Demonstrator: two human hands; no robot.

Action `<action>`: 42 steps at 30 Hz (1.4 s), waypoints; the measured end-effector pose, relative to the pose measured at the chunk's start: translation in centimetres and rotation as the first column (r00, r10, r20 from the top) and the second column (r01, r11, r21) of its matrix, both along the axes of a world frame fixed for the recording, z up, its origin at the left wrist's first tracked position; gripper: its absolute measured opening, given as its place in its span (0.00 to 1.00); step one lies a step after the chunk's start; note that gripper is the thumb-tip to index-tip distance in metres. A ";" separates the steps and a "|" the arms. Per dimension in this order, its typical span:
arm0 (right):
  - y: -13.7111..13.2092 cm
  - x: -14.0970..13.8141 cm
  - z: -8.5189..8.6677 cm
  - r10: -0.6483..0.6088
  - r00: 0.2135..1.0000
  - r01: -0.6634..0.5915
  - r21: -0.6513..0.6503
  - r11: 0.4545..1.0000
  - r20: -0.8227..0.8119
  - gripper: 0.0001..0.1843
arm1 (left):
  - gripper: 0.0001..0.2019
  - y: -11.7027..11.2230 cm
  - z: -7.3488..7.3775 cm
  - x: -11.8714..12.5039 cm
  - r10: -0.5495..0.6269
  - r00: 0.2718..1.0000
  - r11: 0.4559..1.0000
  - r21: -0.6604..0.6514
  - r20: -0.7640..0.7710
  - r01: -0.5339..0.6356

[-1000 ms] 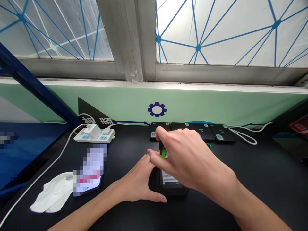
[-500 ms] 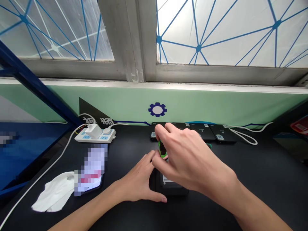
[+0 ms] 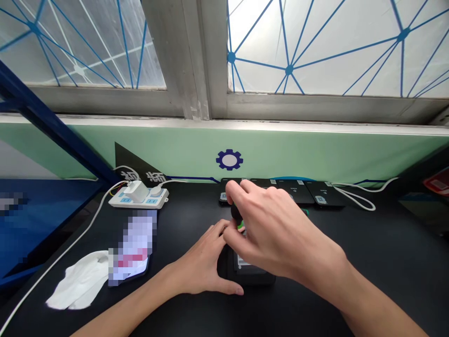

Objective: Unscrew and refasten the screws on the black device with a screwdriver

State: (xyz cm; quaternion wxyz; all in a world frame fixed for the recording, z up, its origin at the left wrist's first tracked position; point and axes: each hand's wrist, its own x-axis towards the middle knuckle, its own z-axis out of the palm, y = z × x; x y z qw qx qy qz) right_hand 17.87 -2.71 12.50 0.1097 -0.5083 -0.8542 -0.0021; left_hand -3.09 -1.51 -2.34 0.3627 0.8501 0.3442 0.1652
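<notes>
A small black box-shaped device with a pale label lies on the dark table before me, mostly covered by my right hand. My left hand grips it from the left, thumb stretched along the near edge and fingers round the far left corner. Above the device, my right hand is closed round the black and green handle of a screwdriver, held roughly upright. The screwdriver's tip and the spot it meets are hidden by my fingers.
Several flat black boxes stand along the green wall, beside a white cable. At the left are a power strip with a white plug, a phone and a crumpled white cloth or tissue. A blue metal frame borders the left side.
The screwdriver handle has turned slightly in my right hand, showing more black and less green. My left hand and the device stay in place.
</notes>
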 end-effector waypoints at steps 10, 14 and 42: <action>0.2 -0.1 -0.4 0.017 1.000 -0.016 0.031 0.999 -0.015 0.12 | 0.58 0.0 0.1 0.0 -0.007 1.000 1.000 0.004 0.012 0.007; 0.3 0.0 -0.6 0.038 0.999 -0.038 0.031 0.999 0.001 0.10 | 0.61 0.0 -0.2 0.0 -0.007 1.000 1.000 0.018 -0.012 0.007; 0.2 0.1 0.1 0.001 0.995 -0.004 0.036 0.999 0.102 0.06 | 0.59 0.2 0.2 0.1 -0.003 1.000 1.000 -0.017 -0.022 0.002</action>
